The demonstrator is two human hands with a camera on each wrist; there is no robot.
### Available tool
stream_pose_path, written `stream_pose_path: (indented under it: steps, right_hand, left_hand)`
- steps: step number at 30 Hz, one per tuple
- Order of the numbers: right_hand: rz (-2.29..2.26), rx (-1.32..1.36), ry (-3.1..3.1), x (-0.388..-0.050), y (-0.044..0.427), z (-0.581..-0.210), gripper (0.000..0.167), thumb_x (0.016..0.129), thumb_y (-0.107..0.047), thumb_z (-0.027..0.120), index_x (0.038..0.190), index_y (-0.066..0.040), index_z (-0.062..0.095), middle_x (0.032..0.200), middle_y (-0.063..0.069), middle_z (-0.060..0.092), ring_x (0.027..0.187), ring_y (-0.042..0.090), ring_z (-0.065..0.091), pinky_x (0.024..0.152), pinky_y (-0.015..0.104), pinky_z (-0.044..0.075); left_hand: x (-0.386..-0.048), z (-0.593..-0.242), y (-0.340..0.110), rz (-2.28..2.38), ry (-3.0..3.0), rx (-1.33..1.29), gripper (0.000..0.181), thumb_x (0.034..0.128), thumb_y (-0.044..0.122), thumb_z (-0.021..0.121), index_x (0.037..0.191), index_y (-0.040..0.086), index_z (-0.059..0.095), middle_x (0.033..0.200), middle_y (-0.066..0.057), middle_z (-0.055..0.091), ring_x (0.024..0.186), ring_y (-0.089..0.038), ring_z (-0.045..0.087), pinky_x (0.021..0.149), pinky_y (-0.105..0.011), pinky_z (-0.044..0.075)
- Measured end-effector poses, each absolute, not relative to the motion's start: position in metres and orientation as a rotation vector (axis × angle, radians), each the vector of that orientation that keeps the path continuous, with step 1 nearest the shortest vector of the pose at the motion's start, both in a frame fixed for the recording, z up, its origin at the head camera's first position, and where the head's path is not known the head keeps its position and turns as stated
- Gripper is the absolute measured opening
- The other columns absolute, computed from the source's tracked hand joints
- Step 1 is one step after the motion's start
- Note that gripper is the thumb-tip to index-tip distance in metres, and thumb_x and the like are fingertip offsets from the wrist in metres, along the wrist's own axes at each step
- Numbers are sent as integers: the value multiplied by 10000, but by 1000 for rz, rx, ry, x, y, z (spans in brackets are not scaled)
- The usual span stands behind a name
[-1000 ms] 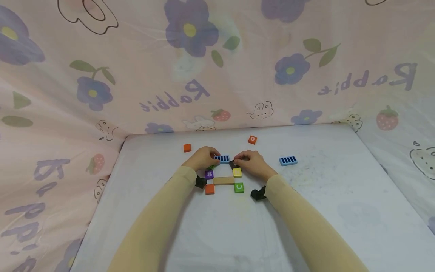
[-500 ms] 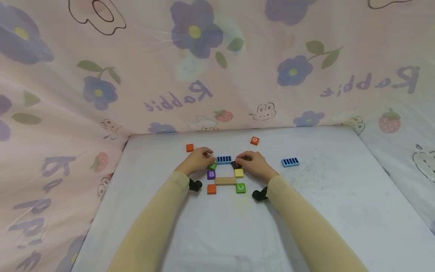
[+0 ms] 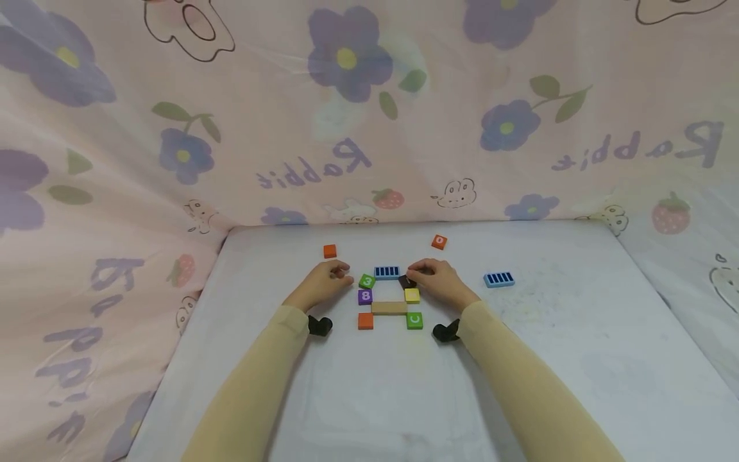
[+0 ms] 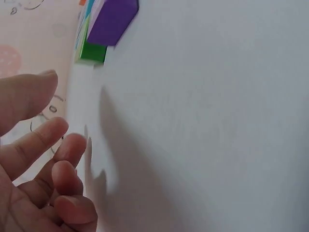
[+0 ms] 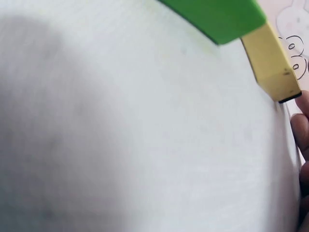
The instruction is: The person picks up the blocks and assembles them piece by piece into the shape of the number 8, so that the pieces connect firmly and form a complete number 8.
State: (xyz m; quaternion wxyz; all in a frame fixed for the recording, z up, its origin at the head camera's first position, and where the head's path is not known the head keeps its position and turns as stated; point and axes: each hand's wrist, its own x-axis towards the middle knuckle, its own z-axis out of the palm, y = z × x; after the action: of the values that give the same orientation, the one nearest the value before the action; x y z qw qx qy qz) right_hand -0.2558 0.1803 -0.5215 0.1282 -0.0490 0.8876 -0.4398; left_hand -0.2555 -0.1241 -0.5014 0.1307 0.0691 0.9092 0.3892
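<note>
My left hand (image 3: 319, 285) holds nothing; its fingers are loosely bent, left of a green block with a 3 (image 3: 366, 281). In the left wrist view that hand (image 4: 43, 164) is apart from the purple block (image 4: 113, 21). My right hand (image 3: 444, 283) pinches a small black block (image 3: 406, 283) at the arrangement's upper right corner. A blue striped block (image 3: 387, 273) lies between the green and black ones. Below them are a purple 8 block (image 3: 365, 296), a yellow block (image 3: 412, 296), a wooden plank (image 3: 389, 308), an orange block (image 3: 365, 321) and a green C block (image 3: 414, 321).
Behind the hands lie a loose orange block (image 3: 330, 251) and an orange block with a 0 (image 3: 439, 242). Another blue striped block (image 3: 499, 279) lies to the right. A printed curtain (image 3: 404, 147) stands along the white table's (image 3: 381, 398) back and sides.
My left hand has let go of the striped block and moved left, uncovering the green 3 block. My right hand stays at the black block. The head view has shifted slightly.
</note>
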Motion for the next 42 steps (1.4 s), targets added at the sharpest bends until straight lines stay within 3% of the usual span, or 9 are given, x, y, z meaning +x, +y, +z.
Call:
stream_pose_path:
  steps: [11,17,20,24,33,42]
  right_hand:
    - [-1292,-116,2542,-260,183,-527,352,891,-523,627,1140,-275,647,1216,-33,587,1215,231,455,1049,505,305]
    - [-1305,-133,2524,-260,178,-527,377,883,-516,645,1155,-255,645,1191,-28,601,1156,219,493,1016,478,347]
    - [-1311,-135,2523,-260,176,-526,363,879,-508,656,1141,-257,650,1179,-35,606,1141,212,498,1012,467,354]
    - [-1310,-132,2527,-260,175,-526,353,881,-502,656,1137,-259,651,1175,-39,607,1144,209,491,1015,469,350]
    - [-1295,-188,2550,-258,182,-526,317,889,-493,651,1125,-282,662,1224,-48,575,1258,234,387,1067,531,248]
    - [-1261,-162,2571,-259,187,-530,273,887,-507,645,1090,-326,663,1231,-62,549,1267,233,350,1077,542,215]
  left_hand:
    - [-278,-509,-149,1369,2727,47,566,910,242,679,1402,77,452,1307,-177,442,1053,-295,481,902,-435,421]
    - [-289,-508,-155,1394,2666,-26,676,910,246,668,1492,145,340,1493,-220,135,1028,-301,476,913,-439,405]
    - [-291,-507,-156,1360,2654,-45,698,912,250,660,1508,164,308,1509,-220,66,1184,-365,439,1012,-478,351]
    - [-291,-505,-154,1291,2656,-46,700,911,256,642,1510,140,299,1500,-247,74,1336,-431,303,1088,-514,250]
    - [-293,-506,-147,1224,2666,-71,611,916,249,620,1460,121,372,1466,-303,105,1302,-452,326,1069,-544,267]
    - [-291,-508,-140,1236,2701,-101,418,914,137,622,1300,24,511,1352,-296,278,1204,-392,406,1046,-478,327]
